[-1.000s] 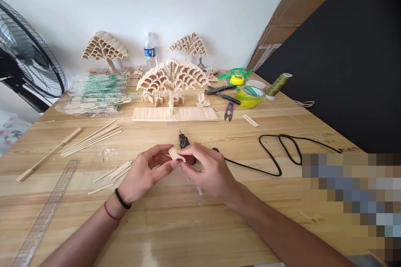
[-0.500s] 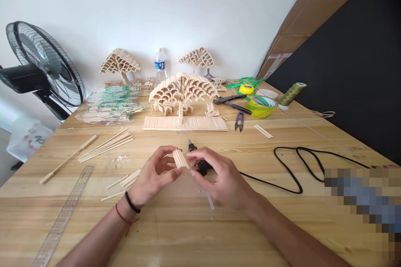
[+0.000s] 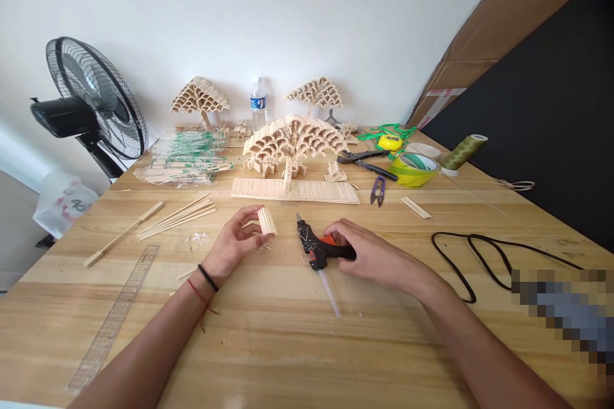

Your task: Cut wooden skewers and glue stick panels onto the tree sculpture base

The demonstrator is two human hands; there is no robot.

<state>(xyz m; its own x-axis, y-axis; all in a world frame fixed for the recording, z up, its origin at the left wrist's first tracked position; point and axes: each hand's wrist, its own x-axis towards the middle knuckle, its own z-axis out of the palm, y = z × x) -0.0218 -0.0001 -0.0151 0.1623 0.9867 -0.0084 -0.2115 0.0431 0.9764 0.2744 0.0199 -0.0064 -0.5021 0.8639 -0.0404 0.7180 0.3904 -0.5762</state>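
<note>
Showing a wooden-stick panel point(image 3: 267, 221) pinched above the table point(image 3: 288, 358) in the left hand point(image 3: 233, 244), a hot-glue gun point(image 3: 313, 244) gripped in the right hand point(image 3: 371, 252), aimed lengthwise forward-left, and an illegible blue bottle label point(image 3: 258, 103).

A plain white wall point(image 3: 201, 13) rises behind the pale wooden tabletop point(image 3: 288, 358), its striped grain catching soft light. A black fan point(image 3: 96, 99) stands at left; at right, brown cardboard point(image 3: 463, 57) slants beside a large black panel point(image 3: 542, 147).
</note>
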